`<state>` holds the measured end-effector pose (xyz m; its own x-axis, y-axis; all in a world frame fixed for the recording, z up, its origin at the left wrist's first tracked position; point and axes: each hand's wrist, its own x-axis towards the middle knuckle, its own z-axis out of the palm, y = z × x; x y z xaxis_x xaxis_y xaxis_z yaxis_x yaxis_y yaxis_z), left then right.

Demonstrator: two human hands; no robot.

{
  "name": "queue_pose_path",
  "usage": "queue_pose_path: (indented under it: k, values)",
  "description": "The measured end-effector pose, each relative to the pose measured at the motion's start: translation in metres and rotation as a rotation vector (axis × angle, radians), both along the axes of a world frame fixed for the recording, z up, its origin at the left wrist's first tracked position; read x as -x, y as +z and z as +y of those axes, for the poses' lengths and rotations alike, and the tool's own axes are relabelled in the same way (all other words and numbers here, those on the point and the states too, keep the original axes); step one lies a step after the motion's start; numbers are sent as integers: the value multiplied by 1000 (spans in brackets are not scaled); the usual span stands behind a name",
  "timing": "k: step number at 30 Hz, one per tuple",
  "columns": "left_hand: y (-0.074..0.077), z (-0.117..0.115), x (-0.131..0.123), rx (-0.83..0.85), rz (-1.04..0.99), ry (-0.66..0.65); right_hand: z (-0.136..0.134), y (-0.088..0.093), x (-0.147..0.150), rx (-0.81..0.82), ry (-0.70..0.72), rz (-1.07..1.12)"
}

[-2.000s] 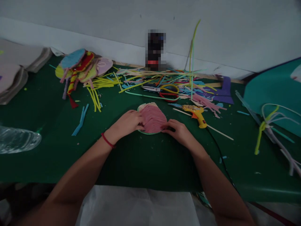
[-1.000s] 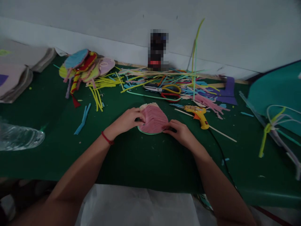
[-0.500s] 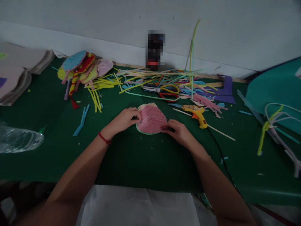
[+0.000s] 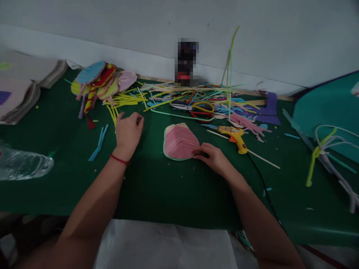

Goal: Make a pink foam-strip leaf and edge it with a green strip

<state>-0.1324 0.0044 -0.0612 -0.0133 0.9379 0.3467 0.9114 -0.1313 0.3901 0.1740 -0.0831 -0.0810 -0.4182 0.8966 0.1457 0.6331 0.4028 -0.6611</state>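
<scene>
**Reach toward strips, pink piece held in place**

Left hand [image 4: 128, 131] lies palm down on the bench [image 4: 168, 186], well left of the pink layered piece [image 4: 180, 142]. Its fingers are loosely curled, the grip is released and there is nothing in it. The fingertips sit just short of the loose yellow strips [image 4: 113, 114]. Right hand [image 4: 213, 157] touches the near right edge of the pink piece, which lies flat at bench centre on a green backing. I cannot tell whether that grip pinches the edge or only presses it down.

Step, as judged: one hand steadies the piece while the other reaches for strip material. Taking a single strip calls for a fine fingertip pinch, since the strips lie tangled and crossed, and the piece needs holding down meanwhile. Glue gun [image 4: 235, 136] lies just right of the piece, and scissors [image 4: 199, 109] lie behind it among the scraps.

Hard to make out:
- The dark object [image 4: 186, 63] at the wall is blurred.
- Contact between the left fingertips and the strips is unclear.
- The plastic bottle [image 4: 25, 164] is cut off at the left frame edge.
- The underside of the piece is not visible.
</scene>
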Motion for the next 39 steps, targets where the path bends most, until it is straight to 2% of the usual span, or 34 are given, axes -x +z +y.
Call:
queue_pose_path:
  k: [1, 3, 6, 9, 12, 18, 23, 28, 34, 39]
  values:
    - [0, -1, -4, 37, -15, -19, 0, 0, 0, 0, -1, 0]
    - [1, -4, -13, 74, -40, -147, 0, 0, 0, -2, 0, -6]
    - [2, -9, -25, 87, -87, -473, 0, 0, 0, 0, 1, -15]
    - [0, -13, -34, 233, -167, -785, 0, 0, 0, 4, 5, -14]
    - [-6, -13, -39, 332, -179, -957, 0, -1, 0, -1, -3, -14]
    - [-16, -12, -42, 369, -141, -1036, 0, -2, 0, -12, 7, -24]
    - [-12, -15, -42, 329, -113, -1017, 0, 0, 0, -18, 5, -27]
    - [-6, -23, -49, 372, -57, -1007, 1, -1, 0, -31, 13, -28]
    - [-4, -32, -56, 357, 78, -901, 0, -3, 0, -24, 1, -20]
    - [-6, -30, -54, 358, 30, -968, 0, -3, -1, -28, 5, -28]
